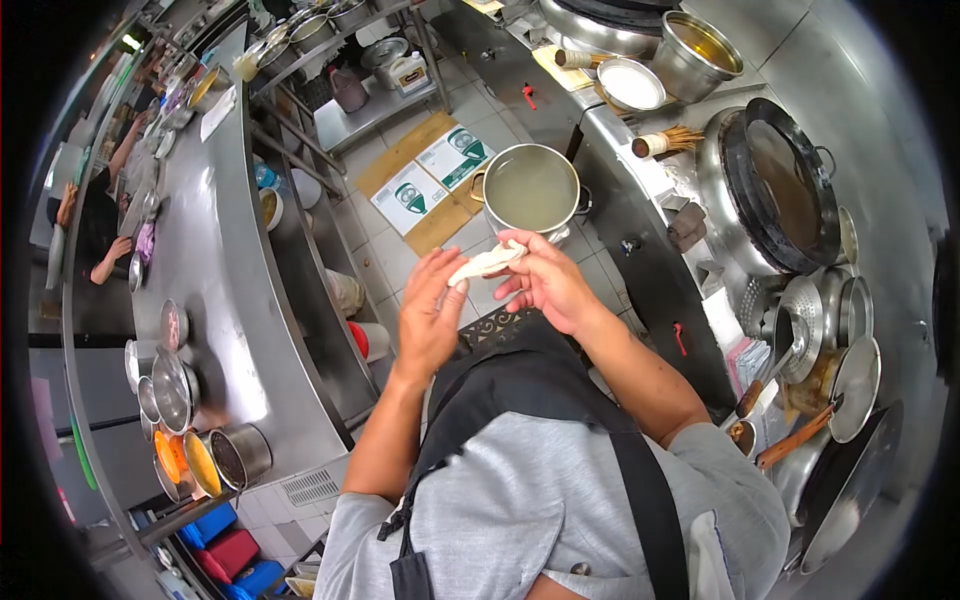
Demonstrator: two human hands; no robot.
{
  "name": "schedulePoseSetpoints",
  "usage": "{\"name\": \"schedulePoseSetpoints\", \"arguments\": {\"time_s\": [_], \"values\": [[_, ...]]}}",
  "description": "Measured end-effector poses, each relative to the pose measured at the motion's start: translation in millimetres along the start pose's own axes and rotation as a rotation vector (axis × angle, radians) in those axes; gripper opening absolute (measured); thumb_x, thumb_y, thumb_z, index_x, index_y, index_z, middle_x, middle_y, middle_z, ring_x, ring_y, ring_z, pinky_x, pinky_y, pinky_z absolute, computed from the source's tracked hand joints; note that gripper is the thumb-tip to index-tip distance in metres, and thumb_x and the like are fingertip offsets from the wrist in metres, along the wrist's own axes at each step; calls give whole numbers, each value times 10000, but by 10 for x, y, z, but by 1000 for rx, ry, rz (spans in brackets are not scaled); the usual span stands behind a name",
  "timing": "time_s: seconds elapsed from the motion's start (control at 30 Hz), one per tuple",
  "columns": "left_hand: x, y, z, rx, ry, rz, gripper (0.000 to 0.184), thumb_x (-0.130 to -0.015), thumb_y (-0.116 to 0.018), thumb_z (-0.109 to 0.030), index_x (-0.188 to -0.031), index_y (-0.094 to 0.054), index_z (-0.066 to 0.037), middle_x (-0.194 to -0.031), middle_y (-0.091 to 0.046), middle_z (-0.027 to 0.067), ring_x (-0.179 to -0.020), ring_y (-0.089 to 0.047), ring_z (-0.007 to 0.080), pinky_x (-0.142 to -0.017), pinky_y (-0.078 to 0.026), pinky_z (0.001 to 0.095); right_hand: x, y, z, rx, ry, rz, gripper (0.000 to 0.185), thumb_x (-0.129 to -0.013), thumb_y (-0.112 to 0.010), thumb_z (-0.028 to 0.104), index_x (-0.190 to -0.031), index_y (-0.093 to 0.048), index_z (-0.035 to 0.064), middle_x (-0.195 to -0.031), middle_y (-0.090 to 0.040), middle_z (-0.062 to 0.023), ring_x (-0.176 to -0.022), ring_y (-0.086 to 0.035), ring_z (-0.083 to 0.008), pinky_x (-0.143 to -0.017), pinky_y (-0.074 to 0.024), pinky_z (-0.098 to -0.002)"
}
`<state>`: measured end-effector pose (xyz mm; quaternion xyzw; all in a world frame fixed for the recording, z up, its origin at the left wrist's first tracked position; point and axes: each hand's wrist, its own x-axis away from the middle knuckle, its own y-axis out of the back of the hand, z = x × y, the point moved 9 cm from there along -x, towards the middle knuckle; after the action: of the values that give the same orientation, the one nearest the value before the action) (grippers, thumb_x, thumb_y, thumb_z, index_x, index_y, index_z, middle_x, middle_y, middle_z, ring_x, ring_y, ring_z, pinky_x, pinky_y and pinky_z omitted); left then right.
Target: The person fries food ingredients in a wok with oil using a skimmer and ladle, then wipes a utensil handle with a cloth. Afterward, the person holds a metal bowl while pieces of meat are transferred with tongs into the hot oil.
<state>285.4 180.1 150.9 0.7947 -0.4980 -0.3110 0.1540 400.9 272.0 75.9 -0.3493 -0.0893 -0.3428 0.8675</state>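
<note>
A pale, soft, elongated piece (487, 262), perhaps dough or cloth, is stretched between my two hands in front of the apron. My left hand (428, 315) pinches its lower left end between thumb and fingers. The upper right end is held by my right hand (548, 284), with the lower fingers curled loosely beneath. Just beyond my hands stands a large metal pot (531, 188) of cloudy liquid, below the level of the counters.
A steel counter (225, 300) with bowls and pots runs along the left. On the right, a stove holds a large dark wok (790, 185), ladles and pans. Flattened cardboard (425, 185) lies on the tiled floor. A co-worker's arm (112, 258) shows at far left.
</note>
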Motion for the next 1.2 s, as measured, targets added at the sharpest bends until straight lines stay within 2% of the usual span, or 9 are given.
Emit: {"name": "schedulePoseSetpoints", "arguments": {"time_s": [0.07,0.13,0.23,0.33,0.4,0.63,0.9,1.1,1.2], "values": [[-9,11,195,287,185,46,234,-920,-541,-138,-1110,-614,-21,-1054,-638,96,-1070,-542,216,-920,-400,317,17,-13,-41,126,-17,61,444,-859,-541,116,-1288,-433,84,-1031,-592,-103,-834,-609,-173,-676,-516,-283],[1,-19,270,445,368,156,233,-925,-535,-157,-1093,-615,-15,-1019,-633,66,-1016,-540,172,-889,-403,290,116,-72,262,883,497,-59,442,-808,-624,123,-1226,-495,62,-1092,-578,-109,-953,-567,-191,-778,-477,-293],[26,-190,394,705,587,271,229,-924,-535,-206,-1030,-620,-22,-917,-600,-10,-860,-521,74,-777,-403,218,224,-116,341,928,674,-59,429,-760,-688,119,-1152,-534,40,-1118,-565,-107,-1041,-514,-186,-836,-436,-292],[21,-304,592,1030,654,145,220,-900,-536,-159,-1034,-583,9,-941,-617,55,-877,-569,131,-802,-442,262,145,-21,222,900,548,114,347,-772,-708,135,-1061,-545,32,-1032,-582,-85,-964,-542,-151,-807,-442,-265],[46,-342,682,1190,666,111,215,-912,-518,-133,-1051,-546,28,-1001,-613,101,-927,-590,180,-872,-447,304,33,152,-8,233,274,146,240,-816,-679,125,-983,-529,42,-874,-576,-59,-792,-575,-135,-698,-462,-242],[430,-97,1215,1116,771,-107,174,-932,-500,-144,-1021,-544,0,-991,-615,84,-896,-603,163,-805,-483,305,-41,1075,-841,57,-9,-268,105,-853,-615,123,-881,-527,73,-692,-564,-26,-601,-561,-110,-507,-455,-242],[1235,658,1757,1140,901,-507,167,-922,-500,-108,-1042,-550,-3,-1009,-626,90,-914,-621,189,-826,-504,343,533,2425,-2203,396,-513,-543,81,-827,-600,192,-851,-544,139,-601,-537,-25,-442,-492,-139,-390,-413,-296],[2142,1867,1761,1171,753,-879,282,-910,-530,-159,-1128,-539,19,-1074,-623,141,-993,-612,249,-885,-490,379,754,3269,-2636,922,-721,-269,91,-869,-485,184,-834,-544,124,-625,-542,-42,-458,-480,-140,-389,-364,-279],[3174,2464,2019,364,1015,-1018,357,-895,-550,-188,-1164,-517,44,-1137,-595,178,-1074,-570,303,-933,-447,396,665,3175,-2376,764,-672,-460,119,-880,-466,188,-839,-545,110,-656,-559,-41,-504,-507,-131,-413,-380,-278]]}}
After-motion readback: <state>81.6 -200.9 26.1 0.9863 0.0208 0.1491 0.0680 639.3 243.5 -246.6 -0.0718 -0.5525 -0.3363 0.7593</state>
